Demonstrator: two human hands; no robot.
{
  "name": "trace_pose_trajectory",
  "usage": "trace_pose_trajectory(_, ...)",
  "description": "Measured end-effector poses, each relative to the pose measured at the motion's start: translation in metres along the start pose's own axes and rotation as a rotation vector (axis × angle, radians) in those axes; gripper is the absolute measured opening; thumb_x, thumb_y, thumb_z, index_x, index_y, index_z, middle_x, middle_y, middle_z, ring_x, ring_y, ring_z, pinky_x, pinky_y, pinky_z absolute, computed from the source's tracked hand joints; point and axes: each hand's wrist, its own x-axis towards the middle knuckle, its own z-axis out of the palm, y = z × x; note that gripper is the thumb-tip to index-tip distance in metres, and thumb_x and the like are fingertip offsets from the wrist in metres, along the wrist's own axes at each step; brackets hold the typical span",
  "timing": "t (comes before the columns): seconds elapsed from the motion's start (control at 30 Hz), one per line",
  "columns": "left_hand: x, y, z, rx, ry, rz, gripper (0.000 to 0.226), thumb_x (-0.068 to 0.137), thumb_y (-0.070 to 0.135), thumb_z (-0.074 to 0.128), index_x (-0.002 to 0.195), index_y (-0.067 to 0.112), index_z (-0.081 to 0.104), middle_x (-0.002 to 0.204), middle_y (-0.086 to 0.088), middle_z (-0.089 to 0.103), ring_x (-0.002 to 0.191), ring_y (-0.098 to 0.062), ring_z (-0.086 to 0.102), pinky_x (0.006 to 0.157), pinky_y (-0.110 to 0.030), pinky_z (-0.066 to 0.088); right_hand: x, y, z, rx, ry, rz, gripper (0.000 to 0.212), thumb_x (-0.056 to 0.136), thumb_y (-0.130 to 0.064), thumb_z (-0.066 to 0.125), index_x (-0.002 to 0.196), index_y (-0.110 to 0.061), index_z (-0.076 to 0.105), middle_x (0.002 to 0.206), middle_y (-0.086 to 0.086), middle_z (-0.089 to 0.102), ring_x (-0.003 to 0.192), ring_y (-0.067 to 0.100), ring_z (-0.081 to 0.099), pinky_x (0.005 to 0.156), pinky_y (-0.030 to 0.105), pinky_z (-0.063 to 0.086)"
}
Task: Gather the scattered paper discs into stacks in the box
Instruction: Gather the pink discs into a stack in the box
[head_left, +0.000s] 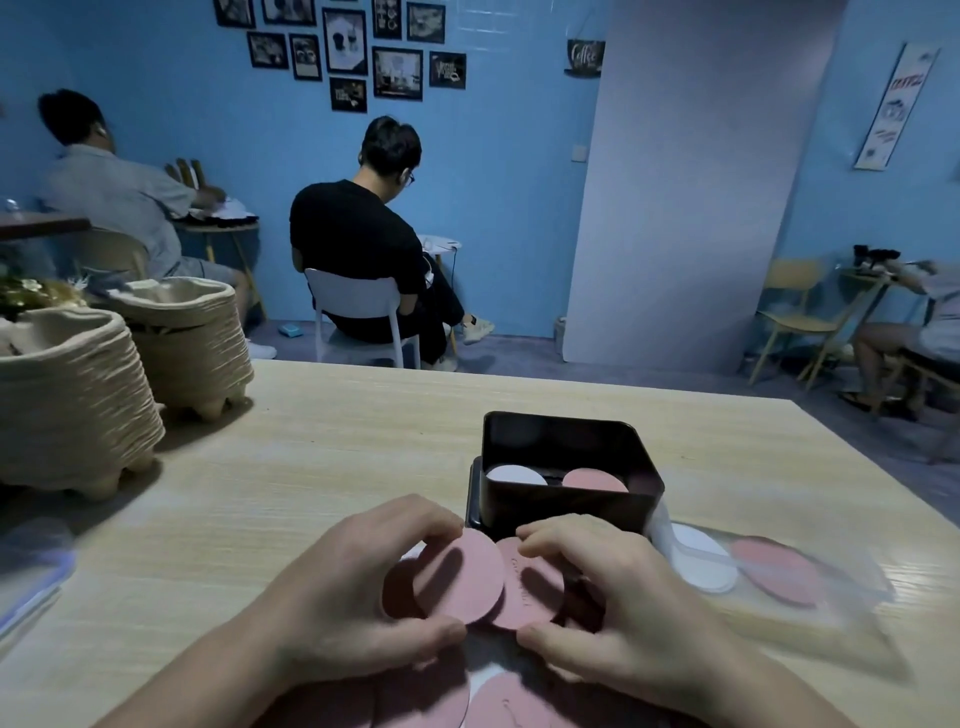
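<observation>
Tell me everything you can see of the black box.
The black box is rectangular with rounded corners, open-topped and upright; its smooth dark walls look like tin or plastic. It stands on the wooden table, over a dark base jutting out on its left. Inside, a white disc and a pink disc lie side by side near the front wall. The right hand sits just before it; contact is unclear.
</observation>
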Motion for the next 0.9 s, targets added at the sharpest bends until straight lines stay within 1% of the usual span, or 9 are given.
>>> trace_pose_trajectory(0.07,0.002,0.003,0.003,0.017,-0.002,0.018,0.055,0.077,0.043,0.087,0.124,0.027,0.062,0.120,0.018,0.064,0.110,-0.005,0.066,0.088,-0.036,0.056,0.001,0.001,0.001,0.040,0.005,-0.024,0.051,0.078,-0.051,0.084,0.119,-0.038,0.058,0.130,-0.025,0.061,0.124,0.002,0.059,0.095,0.030,0.054)
trace_pose_trajectory(0.17,0.004,0.004,0.009,0.033,-0.002,0.022,0.059,0.076,0.046,0.085,0.128,0.032,0.059,0.122,0.022,0.063,0.110,0.000,0.063,0.086,-0.030,0.057,0.003,0.003,0.003,0.067,0.030,-0.065,0.050,0.080,-0.050,0.085,0.118,-0.026,0.064,0.131,-0.017,0.063,0.127,0.000,0.058,0.097,0.028,0.053)
trace_pose_trajectory(0.33,0.023,0.013,0.015,0.074,-0.002,0.133,0.053,0.080,0.052,0.082,0.122,0.030,0.057,0.129,0.013,0.062,0.111,-0.010,0.066,0.082,-0.035,0.058,0.005,0.005,0.003,0.101,0.113,-0.176,0.047,0.082,-0.040,0.087,0.117,-0.018,0.065,0.132,-0.006,0.065,0.124,0.003,0.061,0.096,0.020,0.052)
trace_pose_trajectory(0.43,0.038,0.015,0.015,0.005,0.022,0.165,0.046,0.078,0.042,0.090,0.111,0.019,0.067,0.126,0.008,0.063,0.112,-0.006,0.065,0.086,-0.027,0.056,0.004,0.009,0.001,0.116,0.173,-0.168,0.043,0.083,-0.035,0.087,0.117,-0.022,0.064,0.134,-0.003,0.064,0.110,-0.004,0.061,0.086,0.010,0.047)
trace_pose_trajectory(0.5,0.039,0.014,0.017,-0.035,0.065,0.158,0.043,0.076,0.037,0.093,0.104,0.015,0.070,0.126,0.005,0.065,0.114,-0.004,0.063,0.088,-0.018,0.051,0.003,0.012,0.001,0.105,0.194,-0.158,0.037,0.085,-0.035,0.085,0.112,-0.020,0.066,0.133,-0.002,0.064,0.100,-0.008,0.059,0.081,0.010,0.047)
trace_pose_trajectory(0.63,0.031,0.011,0.023,-0.110,0.164,0.159,0.043,0.073,0.037,0.094,0.104,0.016,0.074,0.133,0.003,0.066,0.122,-0.003,0.063,0.094,-0.017,0.049,0.004,0.011,0.002,0.078,0.206,-0.179,0.031,0.088,-0.039,0.081,0.100,-0.013,0.070,0.123,0.001,0.069,0.115,-0.013,0.054,0.088,0.011,0.045)
trace_pose_trajectory(0.73,0.026,0.006,0.021,-0.211,0.207,0.110,0.054,0.069,0.036,0.096,0.115,0.019,0.077,0.137,0.005,0.066,0.122,-0.011,0.065,0.095,-0.022,0.053,0.005,0.007,0.001,0.146,0.248,-0.157,0.036,0.091,-0.048,0.075,0.102,-0.014,0.071,0.131,0.002,0.067,0.114,-0.008,0.059,0.082,0.012,0.049)
trace_pose_trajectory(0.8,0.023,0.003,0.021,-0.263,0.205,0.091,0.055,0.070,0.032,0.096,0.119,0.016,0.075,0.126,0.007,0.071,0.112,-0.017,0.070,0.089,-0.027,0.057,0.004,0.006,0.001,0.170,0.268,-0.163,0.035,0.089,-0.045,0.077,0.101,-0.013,0.071,0.132,0.003,0.067,0.116,-0.005,0.061,0.081,0.012,0.049)
trace_pose_trajectory(0.9,0.020,0.002,0.022,-0.315,0.205,0.080,0.041,0.076,0.031,0.091,0.110,0.017,0.073,0.098,0.008,0.072,0.089,-0.019,0.071,0.080,-0.028,0.056,0.004,0.006,0.002,0.175,0.265,-0.170,0.034,0.088,-0.044,0.079,0.099,-0.012,0.072,0.125,0.003,0.070,0.126,0.006,0.062,0.085,0.016,0.050)
